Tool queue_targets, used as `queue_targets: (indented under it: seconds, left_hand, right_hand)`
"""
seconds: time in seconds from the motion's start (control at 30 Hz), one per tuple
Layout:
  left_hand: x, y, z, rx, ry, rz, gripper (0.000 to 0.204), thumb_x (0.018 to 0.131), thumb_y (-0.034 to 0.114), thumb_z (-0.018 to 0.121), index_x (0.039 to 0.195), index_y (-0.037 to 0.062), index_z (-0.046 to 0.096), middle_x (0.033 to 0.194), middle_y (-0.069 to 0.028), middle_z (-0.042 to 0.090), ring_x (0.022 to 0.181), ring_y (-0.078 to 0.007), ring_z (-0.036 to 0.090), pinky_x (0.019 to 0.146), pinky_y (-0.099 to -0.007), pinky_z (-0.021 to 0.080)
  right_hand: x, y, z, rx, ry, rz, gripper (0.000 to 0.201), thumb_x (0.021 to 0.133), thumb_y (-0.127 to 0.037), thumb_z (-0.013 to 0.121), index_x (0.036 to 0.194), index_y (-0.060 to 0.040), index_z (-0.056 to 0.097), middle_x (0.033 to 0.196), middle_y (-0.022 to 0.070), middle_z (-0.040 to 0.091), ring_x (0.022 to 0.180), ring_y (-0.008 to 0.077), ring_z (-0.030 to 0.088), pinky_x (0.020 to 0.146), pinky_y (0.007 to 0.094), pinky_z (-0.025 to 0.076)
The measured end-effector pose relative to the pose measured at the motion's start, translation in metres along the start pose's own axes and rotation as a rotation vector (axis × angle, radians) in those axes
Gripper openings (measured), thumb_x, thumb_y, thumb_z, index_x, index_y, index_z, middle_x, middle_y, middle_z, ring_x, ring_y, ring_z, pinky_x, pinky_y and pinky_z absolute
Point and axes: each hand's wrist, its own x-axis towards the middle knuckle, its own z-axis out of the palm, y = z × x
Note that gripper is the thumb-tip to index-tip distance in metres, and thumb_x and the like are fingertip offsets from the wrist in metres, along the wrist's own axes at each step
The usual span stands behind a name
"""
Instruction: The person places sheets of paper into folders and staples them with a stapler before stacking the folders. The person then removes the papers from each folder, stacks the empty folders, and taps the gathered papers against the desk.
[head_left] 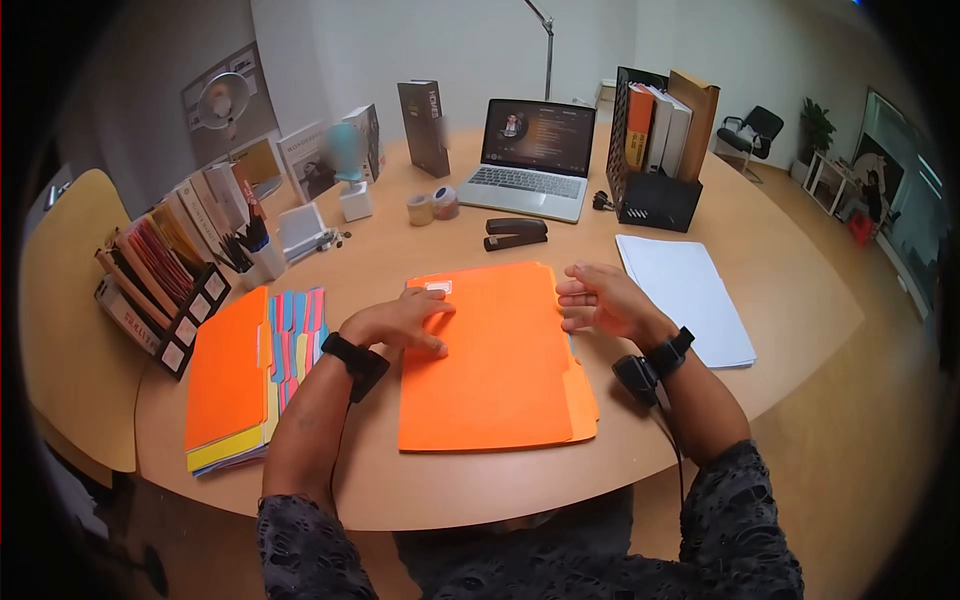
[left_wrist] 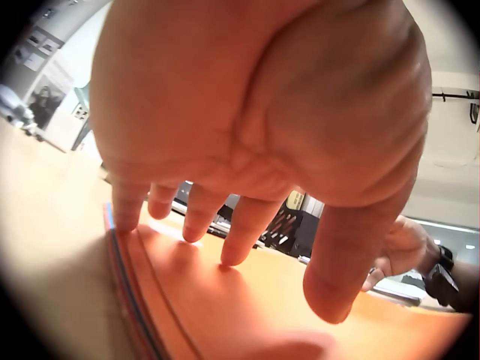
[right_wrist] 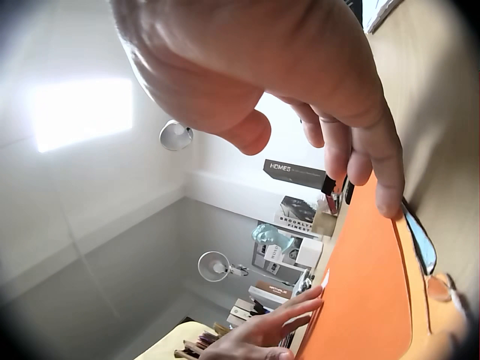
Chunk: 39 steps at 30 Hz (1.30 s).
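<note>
An orange folder point(head_left: 485, 370) lies on top of a stack of folders at the middle of the table, its tabs along the right side. My left hand point(head_left: 398, 322) rests on its upper left part, fingers spread and fingertips touching the surface, as the left wrist view also shows point(left_wrist: 255, 135). At the stack's upper right edge is my right hand point(head_left: 608, 300), fingers loosely bent and holding nothing. In the right wrist view a fingertip of the right hand point(right_wrist: 322, 97) is at the folder's edge point(right_wrist: 367, 277). A white label point(head_left: 440, 287) sits near the folder's top left corner.
More folders, orange point(head_left: 228, 370) on top, lie at the left beside a file rack point(head_left: 190, 320). White paper point(head_left: 690, 300) lies at the right. Behind stand a stapler point(head_left: 516, 234), tape rolls point(head_left: 432, 205), a laptop point(head_left: 530, 185) and a black book holder point(head_left: 660, 205).
</note>
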Motion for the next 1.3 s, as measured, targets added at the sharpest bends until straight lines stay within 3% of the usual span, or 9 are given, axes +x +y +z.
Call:
queue_targets:
  seconds: [0.3, 0.37, 0.53, 0.57, 0.7, 0.8, 0.87, 1.0, 1.3]
  left_hand:
    - [0.005, -0.010, 0.004, 0.040, 0.105, 0.001, 0.083, 0.075, 0.041, 0.076, 0.141, 0.0018, 0.044, 0.152, -0.0212, 0.032, 0.142, -0.0361, 0.025, 0.117, -0.0420, 0.024]
    - [0.011, -0.011, -0.004, 0.008, 0.142, 0.023, 0.083, 0.077, 0.040, 0.076, 0.142, -0.0001, 0.043, 0.152, -0.0213, 0.033, 0.143, -0.0340, 0.026, 0.117, -0.0416, 0.023]
    - [0.039, -0.059, 0.002, -0.990, 0.518, 0.107, 0.068, 0.085, 0.019, 0.064, 0.143, -0.0049, 0.039, 0.148, -0.0204, 0.040, 0.137, -0.0275, 0.039, 0.113, -0.0372, 0.028]
    - [0.047, -0.065, 0.005, -1.150, 0.504, 0.208, 0.058, 0.087, 0.009, 0.059, 0.141, -0.0038, 0.042, 0.139, -0.0166, 0.051, 0.124, -0.0240, 0.052, 0.102, -0.0353, 0.043]
    - [0.021, -0.008, 0.005, -1.507, 0.539, 0.134, 0.039, 0.088, 0.000, 0.054, 0.127, -0.0008, 0.053, 0.111, -0.0070, 0.063, 0.095, -0.0150, 0.064, 0.075, -0.0249, 0.053]
    - [0.062, -0.099, 0.025, -1.547, 0.539, 0.251, 0.029, 0.089, 0.002, 0.057, 0.117, 0.0008, 0.058, 0.100, -0.0061, 0.064, 0.088, -0.0148, 0.063, 0.073, -0.0257, 0.052]
    - [0.053, -0.093, 0.018, -1.609, 0.533, 0.271, 0.017, 0.090, 0.005, 0.057, 0.107, 0.0023, 0.059, 0.093, -0.0051, 0.063, 0.082, -0.0140, 0.061, 0.072, -0.0259, 0.052]
    - [0.040, -0.081, 0.019, -1.748, 0.669, 0.405, 0.014, 0.092, 0.020, 0.061, 0.097, 0.0071, 0.061, 0.096, -0.0065, 0.059, 0.090, -0.0227, 0.064, 0.082, -0.0353, 0.053]
    - [0.053, -0.092, 0.034, -1.717, 0.561, 0.617, 0.018, 0.092, 0.024, 0.063, 0.097, 0.0068, 0.061, 0.096, -0.0064, 0.059, 0.094, -0.0246, 0.064, 0.085, -0.0386, 0.053]
  right_hand:
    - [0.013, 0.003, 0.008, 0.048, -0.110, 0.010, 0.028, 0.098, -0.027, 0.056, 0.103, 0.0007, 0.056, 0.086, 0.0021, 0.055, 0.072, 0.0117, 0.055, 0.065, 0.0276, 0.052]
    - [0.013, -0.009, 0.025, -0.378, -0.157, -0.008, 0.027, 0.099, -0.026, 0.055, 0.106, -0.0007, 0.058, 0.095, 0.0052, 0.060, 0.078, 0.0107, 0.057, 0.068, 0.0272, 0.051]
    - [0.010, -0.051, 0.080, -0.146, -0.332, -0.240, 0.036, 0.101, -0.029, 0.051, 0.122, 0.0001, 0.057, 0.103, 0.0043, 0.063, 0.087, 0.0108, 0.059, 0.072, 0.0268, 0.051]
    - [0.007, -0.055, 0.096, -0.074, -0.386, -0.242, 0.039, 0.102, -0.030, 0.050, 0.127, -0.0005, 0.054, 0.108, 0.0048, 0.063, 0.092, 0.0123, 0.060, 0.076, 0.0285, 0.052]
    - [0.017, -0.036, 0.118, -0.205, -0.576, -0.262, 0.049, 0.101, -0.033, 0.050, 0.140, -0.0033, 0.044, 0.125, 0.0107, 0.060, 0.103, 0.0171, 0.061, 0.088, 0.0342, 0.052]
    - [-0.005, -0.038, 0.096, -0.747, -0.314, -0.363, 0.048, 0.096, -0.028, 0.059, 0.132, 0.0037, 0.052, 0.121, 0.0147, 0.063, 0.105, 0.0196, 0.062, 0.091, 0.0328, 0.051]
    - [0.013, -0.028, 0.039, -0.947, -0.107, -0.528, 0.048, 0.093, -0.025, 0.064, 0.127, 0.0068, 0.054, 0.119, 0.0162, 0.064, 0.105, 0.0217, 0.062, 0.091, 0.0338, 0.050]
    - [-0.007, -0.048, -0.051, -1.363, 0.333, -0.310, 0.059, 0.081, -0.034, 0.069, 0.122, 0.0071, 0.057, 0.116, 0.0240, 0.064, 0.106, 0.0368, 0.063, 0.090, 0.0381, 0.050]
    - [-0.031, -0.026, -0.072, -1.584, 0.369, 0.015, 0.071, 0.069, -0.043, 0.073, 0.121, 0.0039, 0.058, 0.117, 0.0249, 0.062, 0.109, 0.0382, 0.060, 0.092, 0.0413, 0.049]
